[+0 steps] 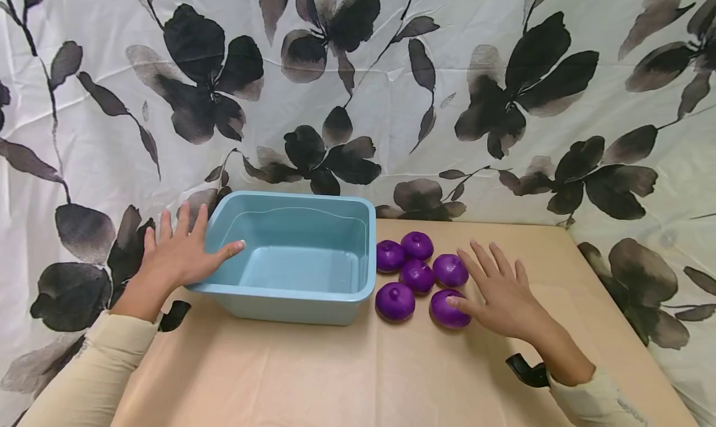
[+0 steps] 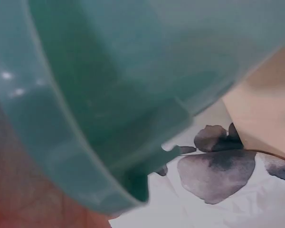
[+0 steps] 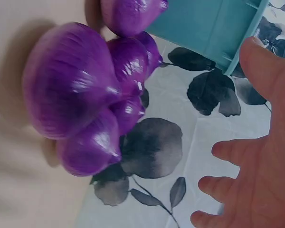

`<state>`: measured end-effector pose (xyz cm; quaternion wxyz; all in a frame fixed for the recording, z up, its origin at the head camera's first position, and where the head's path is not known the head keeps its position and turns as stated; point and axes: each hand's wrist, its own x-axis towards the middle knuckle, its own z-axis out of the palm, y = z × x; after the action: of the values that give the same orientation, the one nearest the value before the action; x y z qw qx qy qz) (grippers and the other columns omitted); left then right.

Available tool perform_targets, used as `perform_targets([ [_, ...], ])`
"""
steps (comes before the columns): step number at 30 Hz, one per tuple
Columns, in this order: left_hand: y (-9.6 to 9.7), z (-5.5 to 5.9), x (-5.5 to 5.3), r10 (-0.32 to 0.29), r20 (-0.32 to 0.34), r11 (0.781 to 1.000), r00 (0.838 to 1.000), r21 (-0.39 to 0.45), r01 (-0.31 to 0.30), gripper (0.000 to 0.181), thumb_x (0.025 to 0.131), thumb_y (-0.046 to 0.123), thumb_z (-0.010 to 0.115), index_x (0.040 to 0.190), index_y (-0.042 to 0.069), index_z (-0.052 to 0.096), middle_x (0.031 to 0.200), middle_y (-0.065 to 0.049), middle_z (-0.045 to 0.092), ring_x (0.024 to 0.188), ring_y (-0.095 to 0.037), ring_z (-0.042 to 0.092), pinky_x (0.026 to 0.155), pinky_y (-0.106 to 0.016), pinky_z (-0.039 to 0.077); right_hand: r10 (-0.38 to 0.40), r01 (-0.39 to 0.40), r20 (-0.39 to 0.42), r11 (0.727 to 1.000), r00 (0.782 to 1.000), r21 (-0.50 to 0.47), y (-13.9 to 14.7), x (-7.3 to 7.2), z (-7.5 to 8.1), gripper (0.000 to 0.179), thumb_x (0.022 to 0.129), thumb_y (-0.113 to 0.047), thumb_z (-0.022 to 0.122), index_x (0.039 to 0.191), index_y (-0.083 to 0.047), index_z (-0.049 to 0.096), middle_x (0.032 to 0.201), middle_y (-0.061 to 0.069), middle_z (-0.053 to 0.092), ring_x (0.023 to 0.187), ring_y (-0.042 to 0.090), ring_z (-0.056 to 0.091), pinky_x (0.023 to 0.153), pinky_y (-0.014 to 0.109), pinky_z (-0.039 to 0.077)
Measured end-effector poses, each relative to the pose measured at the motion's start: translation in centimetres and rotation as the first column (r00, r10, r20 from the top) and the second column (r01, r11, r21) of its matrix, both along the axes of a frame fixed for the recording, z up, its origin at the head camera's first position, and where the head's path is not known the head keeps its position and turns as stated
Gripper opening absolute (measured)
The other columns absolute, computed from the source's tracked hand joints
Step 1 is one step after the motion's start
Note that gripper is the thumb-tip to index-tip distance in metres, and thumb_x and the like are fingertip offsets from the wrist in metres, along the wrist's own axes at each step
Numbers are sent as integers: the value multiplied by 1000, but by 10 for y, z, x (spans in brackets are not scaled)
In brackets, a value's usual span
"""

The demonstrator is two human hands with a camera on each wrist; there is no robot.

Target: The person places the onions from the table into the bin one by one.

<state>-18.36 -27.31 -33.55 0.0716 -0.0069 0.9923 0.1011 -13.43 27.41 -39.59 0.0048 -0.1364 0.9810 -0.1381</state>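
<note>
A light blue plastic tub (image 1: 291, 298) stands on the table, left of several shiny purple onions (image 1: 395, 301). My left hand (image 1: 178, 256) is at the tub's left side, its fingers spread and straight and its thumb reaching over the rim. In the left wrist view the tub's rim (image 2: 61, 123) fills much of the picture and hides most of that hand. My right hand (image 1: 506, 295) hovers by the nearest right onion (image 1: 447, 310), fingers spread. The right wrist view shows a gap between this hand (image 3: 256, 166) and the onions (image 3: 71, 85), with nothing held.
The table (image 1: 313, 377) has a pale tan covering. Behind it hangs a white cloth (image 1: 391, 122) with dark flowers, which also shows at both sides. Black straps (image 1: 527, 371) sit near the wrists, below the cream sleeves (image 1: 598, 402).
</note>
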Motion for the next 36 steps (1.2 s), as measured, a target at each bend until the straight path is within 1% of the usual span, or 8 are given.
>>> perform_targets([
  [11, -16, -5, -2, 9, 71, 998, 997, 54, -13, 127, 92, 86, 39, 160, -10, -7, 164, -41, -14, 147, -69, -20, 114, -86, -3, -45, 47, 37, 997, 998, -54, 0, 12, -31, 101, 89, -64, 71, 164, -10, 29, 172, 24, 18, 156, 55, 8, 114, 86, 5],
  [15, -25, -5, -4, -14, 113, 992, 994, 129, -1, 123, 97, 79, 41, 157, -17, -5, 162, -46, -11, 145, -72, -17, 112, -87, 2, -68, 72, 55, 994, 996, -81, 0, 17, -46, 103, 88, -64, 74, 163, -9, 31, 170, 24, 21, 155, 56, 10, 113, 87, 8],
  [17, -31, -6, -4, -33, 130, 983, 991, 186, 8, 120, 99, 76, 42, 157, -18, -4, 162, -47, -6, 147, -72, -9, 112, -86, 11, -77, 81, 55, 993, 996, -89, -1, 18, -53, 103, 87, -64, 75, 162, -8, 33, 169, 25, 23, 155, 56, 12, 112, 87, 10],
  [23, -47, -8, -6, -60, 244, 939, 968, 342, -28, 114, 102, 70, 44, 159, -13, -10, 163, -46, -2, 150, -67, 7, 113, -81, 26, -83, 85, 33, 993, 996, -85, -3, 22, -71, 100, 86, -66, 74, 160, -9, 37, 164, 23, 32, 152, 54, 21, 111, 85, 20],
  [28, -59, -12, -9, -93, 243, 907, 966, 421, -19, 101, 106, 61, 45, 160, -14, 3, 162, -45, 13, 149, -65, 15, 113, -79, 29, -98, 97, -4, 988, 995, -121, -3, 23, -79, 99, 86, -64, 77, 157, -6, 40, 158, 25, 39, 145, 52, 34, 107, 81, 32],
  [32, -65, -17, -10, -129, 239, 847, 962, 531, -18, 89, 110, 50, 44, 159, -16, 9, 163, -43, 17, 152, -58, 23, 117, -70, 35, -115, 112, -12, 983, 993, -149, -5, 20, -81, 96, 85, -60, 80, 155, -4, 44, 151, 28, 46, 136, 51, 45, 102, 77, 41],
  [34, -68, -20, -10, -144, 227, 822, 963, 570, -12, 83, 112, 45, 44, 159, -16, 13, 163, -42, 20, 151, -46, 36, 116, -61, 42, -124, 120, -13, 980, 992, -159, -6, 18, -82, 94, 85, -56, 82, 153, -3, 46, 148, 28, 50, 132, 51, 49, 101, 75, 45],
  [36, -70, -22, -10, -149, 219, 797, 964, 604, -14, 79, 112, 42, 46, 158, -16, 18, 163, -40, 25, 139, -20, 54, 113, -50, 51, -130, 126, -16, 977, 991, -171, -6, 16, -82, 90, 84, -52, 85, 150, -3, 49, 145, 27, 54, 129, 50, 53, 100, 72, 48],
])
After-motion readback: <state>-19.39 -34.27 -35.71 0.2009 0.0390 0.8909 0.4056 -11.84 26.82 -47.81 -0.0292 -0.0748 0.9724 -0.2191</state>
